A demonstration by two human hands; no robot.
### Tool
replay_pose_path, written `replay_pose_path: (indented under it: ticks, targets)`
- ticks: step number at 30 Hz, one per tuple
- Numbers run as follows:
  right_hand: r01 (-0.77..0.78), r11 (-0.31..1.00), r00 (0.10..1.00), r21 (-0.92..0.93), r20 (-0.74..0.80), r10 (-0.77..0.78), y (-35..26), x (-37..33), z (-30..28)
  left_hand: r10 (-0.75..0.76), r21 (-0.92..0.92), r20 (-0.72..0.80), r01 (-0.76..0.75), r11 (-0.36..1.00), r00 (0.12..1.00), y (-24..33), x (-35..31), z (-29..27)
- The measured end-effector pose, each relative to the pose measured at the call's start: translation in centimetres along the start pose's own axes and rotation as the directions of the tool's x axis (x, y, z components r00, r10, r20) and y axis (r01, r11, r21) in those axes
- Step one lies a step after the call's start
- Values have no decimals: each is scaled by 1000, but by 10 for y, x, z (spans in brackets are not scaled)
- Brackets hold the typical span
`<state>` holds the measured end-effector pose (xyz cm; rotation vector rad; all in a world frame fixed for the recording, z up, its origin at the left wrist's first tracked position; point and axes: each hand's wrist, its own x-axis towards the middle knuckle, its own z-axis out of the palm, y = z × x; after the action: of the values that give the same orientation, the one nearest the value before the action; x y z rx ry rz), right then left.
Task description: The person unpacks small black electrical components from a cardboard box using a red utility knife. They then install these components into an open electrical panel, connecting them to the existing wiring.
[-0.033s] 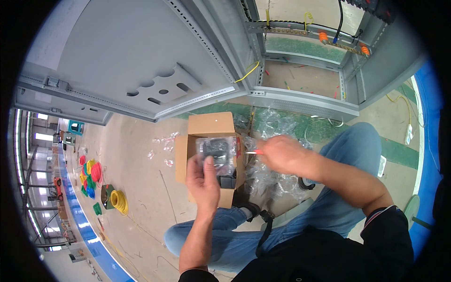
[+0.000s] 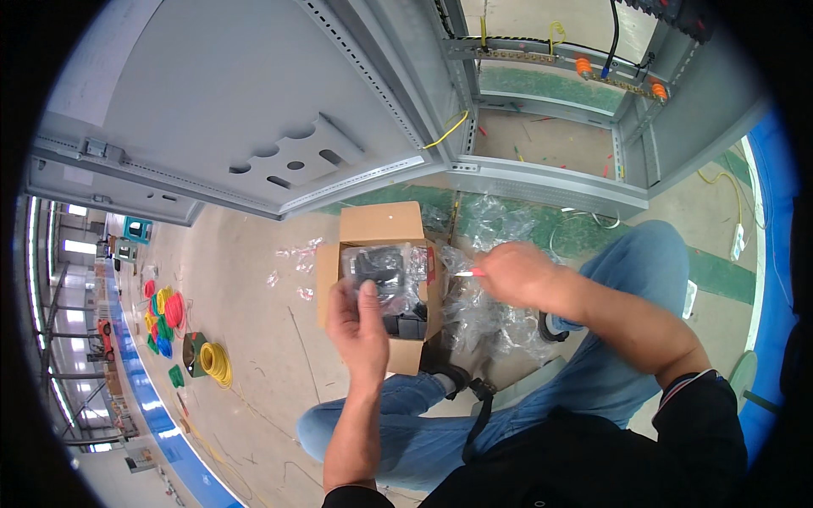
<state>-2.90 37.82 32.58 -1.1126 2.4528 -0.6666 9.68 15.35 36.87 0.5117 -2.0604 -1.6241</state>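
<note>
My left hand (image 2: pixel 360 330) is closed on a clear plastic bag (image 2: pixel 402 286) with a black part (image 2: pixel 378 266) inside, thumb on top. The bag is held over an open cardboard box (image 2: pixel 408 357), where more black parts (image 2: pixel 407 325) show below it. My right hand (image 2: pixel 518 275), to the right of the box, grips a small red-handled tool (image 2: pixel 477 273). Its thin, pale tip points left toward the bag, apart from it. Whether the tip is a blade or a shaft, I cannot tell.
Crumpled clear plastic bags (image 2: pixel 500 317) lie right of the box, against my legs. Beyond stands a grey metal cabinet (image 2: pixel 542 188) with its door (image 2: pixel 212 110) swung open to the left. Coils of yellow wire (image 2: pixel 215 364) and red wire (image 2: pixel 174 311) sit on the floor at left.
My left hand has shifted slightly left with the bagged black part. My right hand and its tool have drawn a little to the right, away from the bag.
</note>
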Motion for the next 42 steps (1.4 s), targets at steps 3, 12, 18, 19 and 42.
replay_pose_path:
  ticks: [3, 12, 18, 19, 42]
  targets:
    - [-87, 959, 991, 270, -79, 112, -6, 8, -17, -91, -96, 134, 104, 990, 987, 15, 3, -8]
    - [118, 580, 984, 806, -172, 39, -30, 18, -24, -249, -228, 441, 376, 898, 862, 7, -12, 6]
    - [-43, 372, 991, 927, -8, 133, -40, 4, -39, -359, -419, 514, 593, 688, 779, 0, -19, 13]
    - [16, 426, 989, 905, -75, 124, -37, 5, -35, -353, -452, 513, 595, 664, 783, 0, -19, 14]
    - [-131, 376, 987, 917, 155, -33, -25, 5, -44, -316, -586, 460, 552, 594, 829, -17, -13, 16]
